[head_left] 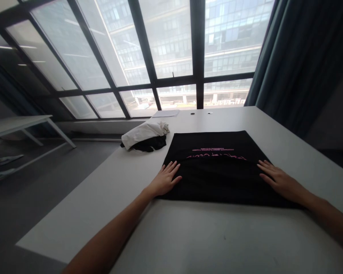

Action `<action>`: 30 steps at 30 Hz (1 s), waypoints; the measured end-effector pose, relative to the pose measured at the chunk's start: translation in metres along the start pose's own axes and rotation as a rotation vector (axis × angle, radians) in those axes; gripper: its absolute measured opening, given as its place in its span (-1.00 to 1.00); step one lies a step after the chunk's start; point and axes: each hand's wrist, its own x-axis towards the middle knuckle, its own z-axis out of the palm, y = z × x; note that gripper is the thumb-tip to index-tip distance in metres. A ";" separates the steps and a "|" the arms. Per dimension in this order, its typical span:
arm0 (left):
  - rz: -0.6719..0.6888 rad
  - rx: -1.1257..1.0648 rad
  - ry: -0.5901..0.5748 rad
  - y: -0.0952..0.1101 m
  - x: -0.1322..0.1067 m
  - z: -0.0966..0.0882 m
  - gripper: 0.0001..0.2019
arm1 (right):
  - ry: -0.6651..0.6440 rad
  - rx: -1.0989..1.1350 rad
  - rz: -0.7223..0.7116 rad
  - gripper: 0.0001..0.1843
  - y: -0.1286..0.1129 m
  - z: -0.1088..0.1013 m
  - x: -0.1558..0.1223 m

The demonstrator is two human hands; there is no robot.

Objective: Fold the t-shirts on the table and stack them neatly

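A black garment (217,182) with pink lettering lies folded flat on the white table, its near part turned up over some of the print. Its exact kind I cannot make out. My left hand (166,179) rests flat on the garment's left edge with the fingers spread. On the right edge, my right hand (277,180) lies palm down, fingers stretched out. Neither hand grips the cloth.
Left of the garment, a bundle of white and black cloth (145,137) sits near the edge of the white table (205,239). Papers (166,113) lie at the far end, before the windows. A dark curtain (297,68) hangs at right; another table (20,123) stands left.
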 end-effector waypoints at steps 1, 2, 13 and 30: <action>-0.008 -0.005 -0.020 0.001 0.002 -0.004 -0.30 | -0.038 -0.013 0.023 -0.32 0.000 0.000 -0.001; -0.019 -0.009 -0.032 0.002 0.004 -0.010 -0.30 | -0.056 -0.034 0.043 -0.32 -0.001 0.000 0.000; 0.108 -0.002 0.028 0.042 0.051 -0.005 -0.41 | -0.089 0.037 0.003 -0.33 -0.028 -0.021 -0.008; 0.260 -0.012 0.131 0.078 0.046 -0.018 -0.44 | 0.389 0.428 0.382 -0.52 0.024 -0.048 0.000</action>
